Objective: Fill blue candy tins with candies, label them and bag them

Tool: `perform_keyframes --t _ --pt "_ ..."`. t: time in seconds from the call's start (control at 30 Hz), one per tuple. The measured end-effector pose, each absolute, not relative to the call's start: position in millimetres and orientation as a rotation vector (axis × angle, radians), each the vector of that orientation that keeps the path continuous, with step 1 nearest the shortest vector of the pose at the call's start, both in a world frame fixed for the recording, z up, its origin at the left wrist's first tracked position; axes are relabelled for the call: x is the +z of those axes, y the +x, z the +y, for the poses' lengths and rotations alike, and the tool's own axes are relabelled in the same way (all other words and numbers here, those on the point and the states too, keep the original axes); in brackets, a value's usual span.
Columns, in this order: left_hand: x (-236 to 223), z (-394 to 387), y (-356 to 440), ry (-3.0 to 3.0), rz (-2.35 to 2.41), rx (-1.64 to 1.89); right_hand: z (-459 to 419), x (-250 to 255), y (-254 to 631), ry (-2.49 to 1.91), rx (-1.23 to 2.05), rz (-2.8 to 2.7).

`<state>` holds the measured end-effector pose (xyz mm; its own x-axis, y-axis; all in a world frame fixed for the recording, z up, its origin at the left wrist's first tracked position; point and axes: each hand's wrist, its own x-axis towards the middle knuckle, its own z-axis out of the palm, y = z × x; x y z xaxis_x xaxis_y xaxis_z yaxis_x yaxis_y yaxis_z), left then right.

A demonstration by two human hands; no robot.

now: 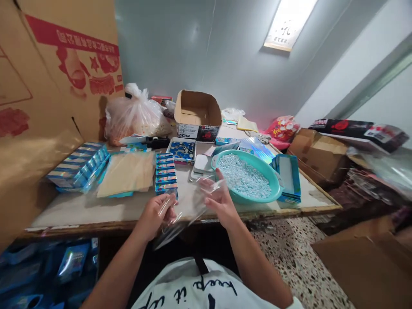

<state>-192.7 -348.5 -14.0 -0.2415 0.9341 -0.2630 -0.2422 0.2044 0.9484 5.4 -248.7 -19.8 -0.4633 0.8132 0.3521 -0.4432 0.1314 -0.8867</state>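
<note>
Between my two hands stretches a clear plastic bag (191, 214), held over the near edge of the table. My left hand (159, 212) is closed on the bag's left side, fingers curled in. On the other side my right hand (222, 201) grips the film between thumb and fingers, with the index finger raised. Just beyond my left hand stands a row of small blue boxes (166, 171). A turquoise basin (277, 189) full of small pale blue pieces (243, 176) sits beyond and to the right of my right hand. A white scale-like device (203, 163) is partly hidden behind the basin.
Brownish sheets (125, 171) and blue boxes in plastic (80, 165) lie at the left. An open carton (196, 111) stands behind a tray of blue round items (182, 150). Blue packs (289, 176) stand right of the basin. A crate (48, 270) of blue packages is below left.
</note>
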Motion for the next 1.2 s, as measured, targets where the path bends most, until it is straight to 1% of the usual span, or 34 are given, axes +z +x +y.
perform_keyframes --t 0.13,0.3,0.4,0.47,0.57,0.73,0.83,0.93,1.1,1.17,1.2 --pt "-40 -336 -209 0.604 1.346 1.321 -255 -40 12 -0.705 1.442 -1.196" --pt "-50 -338 -214 0.465 1.056 1.284 -270 -63 30 -1.033 1.152 -1.106" --pt "-58 -343 -204 0.641 0.955 1.188 -277 -71 41 -1.203 1.003 -1.067" --pt "-64 -343 -193 0.808 1.006 1.104 -280 -76 47 -1.282 0.948 -1.022" --pt "-70 -334 -177 0.882 1.184 1.096 -283 -78 57 -1.266 0.991 -0.974" --pt "-71 -311 -176 0.835 1.374 1.279 -293 -66 82 -0.972 1.376 -0.958" --pt "-69 -304 -182 0.96 1.45 1.388 -296 -64 95 -0.91 1.498 -1.013" --pt "-71 -304 -185 1.123 1.542 1.396 -291 -69 98 -0.994 1.453 -1.083" --pt "-73 -310 -197 1.089 1.574 1.249 -269 -79 94 -1.146 1.316 -1.11" --pt "-66 -316 -200 1.1 1.634 1.291 -263 -79 95 -1.131 1.301 -1.114" --pt "-60 -320 -197 1.131 1.711 1.371 -262 -78 97 -1.107 1.274 -1.115"
